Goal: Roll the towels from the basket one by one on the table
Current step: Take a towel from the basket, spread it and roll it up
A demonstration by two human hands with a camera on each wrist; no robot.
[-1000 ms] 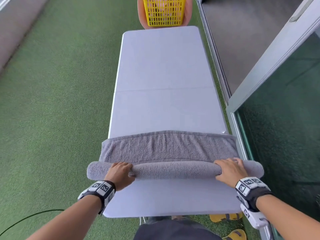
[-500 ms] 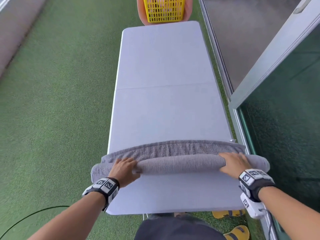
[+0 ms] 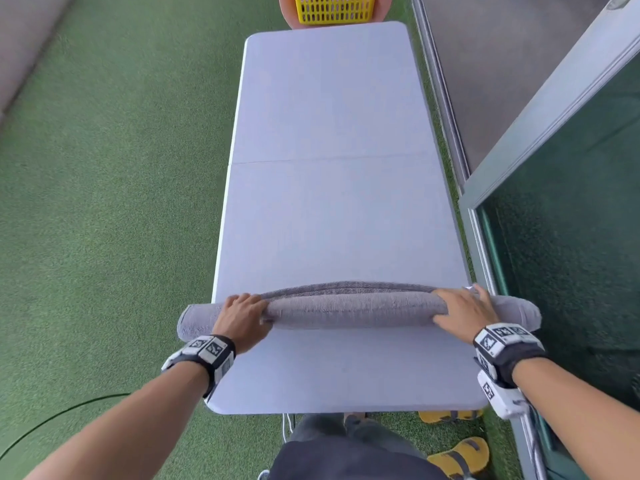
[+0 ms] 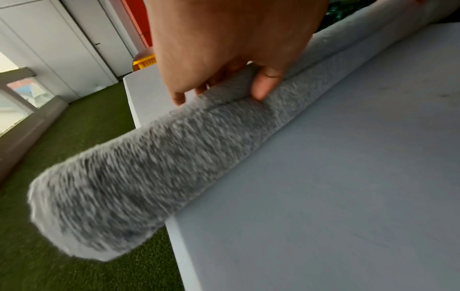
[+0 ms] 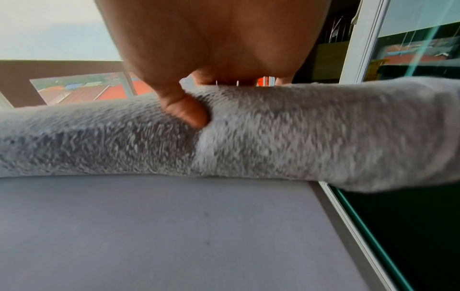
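Observation:
A grey towel lies as a long roll across the near part of the white folding table, both ends overhanging the table's sides. Only a thin strip of its unrolled edge shows just beyond the roll. My left hand grips the roll near its left end, fingers curled over the top and thumb on the near side. My right hand holds it near the right end, thumb pressed into the near face of the towel. The yellow basket stands beyond the table's far end.
The basket sits on an orange chair. A glass sliding door and its frame run close along the table's right side. Green turf lies to the left, with a thin cable. Yellow sandals are by my feet.
Both hands have pushed the roll away from me along the table. The flat strip of towel beyond it has shrunk to a thin edge and the roll has grown thicker.

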